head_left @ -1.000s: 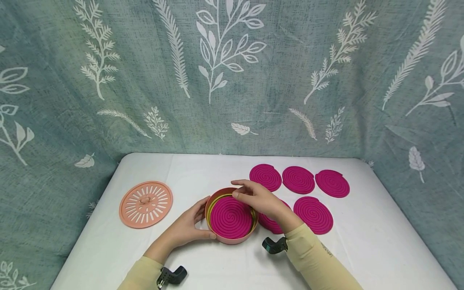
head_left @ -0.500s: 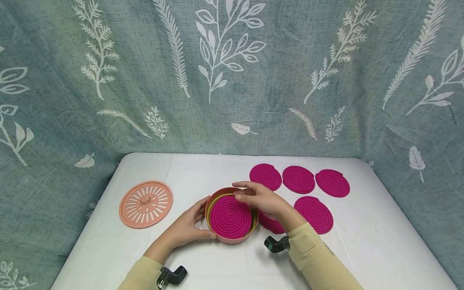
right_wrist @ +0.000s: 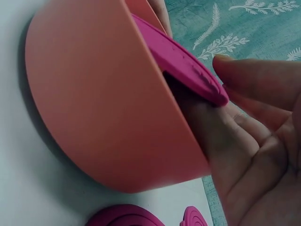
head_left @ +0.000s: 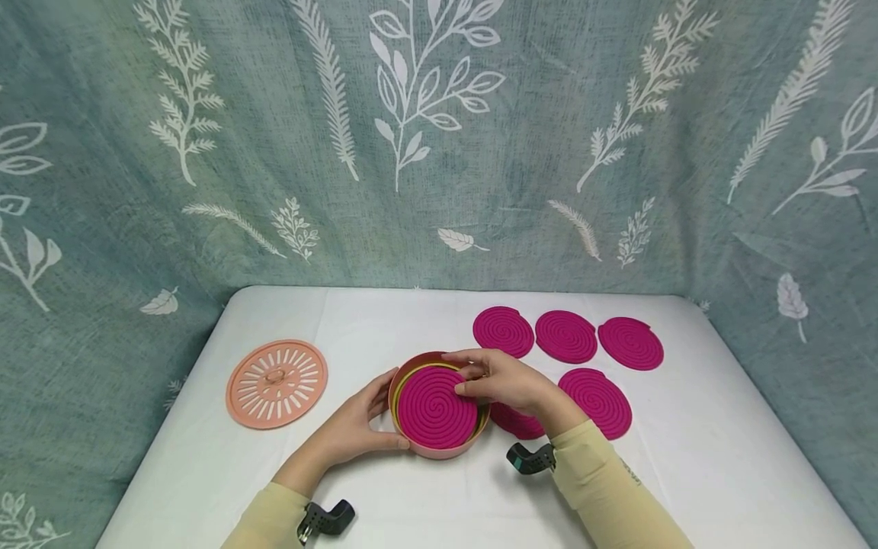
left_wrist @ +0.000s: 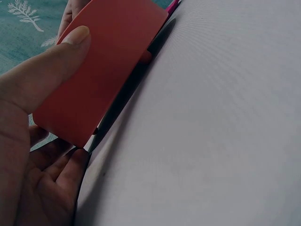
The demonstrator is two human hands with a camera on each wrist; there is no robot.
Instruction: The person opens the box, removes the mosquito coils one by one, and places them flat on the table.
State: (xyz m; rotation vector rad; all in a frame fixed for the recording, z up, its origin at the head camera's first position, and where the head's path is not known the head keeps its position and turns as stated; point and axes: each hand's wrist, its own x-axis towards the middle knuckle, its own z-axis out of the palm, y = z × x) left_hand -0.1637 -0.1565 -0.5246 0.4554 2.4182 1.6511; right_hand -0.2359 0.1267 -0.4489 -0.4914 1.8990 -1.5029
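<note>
The left hand (head_left: 353, 431) grips the outer wall of a round coral container (head_left: 439, 453); in the left wrist view its thumb (left_wrist: 75, 40) lies along that wall (left_wrist: 101, 80). A magenta spiral disc (head_left: 436, 412) lies in the container's mouth, with a yellow-green rim (head_left: 405, 381) showing beside it. The right hand (head_left: 517, 385) holds the disc's right edge, thumb above and fingers below. In the right wrist view the disc (right_wrist: 183, 66) slants up past the container wall (right_wrist: 103, 103), with fingers of the right hand (right_wrist: 263, 117) reaching inside under it.
Several more magenta spiral discs (head_left: 565, 337) lie flat at the right, one partly hidden under the right hand. A slotted coral lid (head_left: 277, 384) with a small ring lies at the left. Patterned green cloth (head_left: 411, 252) stands behind the white table (head_left: 384, 503).
The right hand has shifted slightly right and toward the table's front, its thumb moving from the container's back edge onto the disc's right part. The left hand keeps its grip.
</note>
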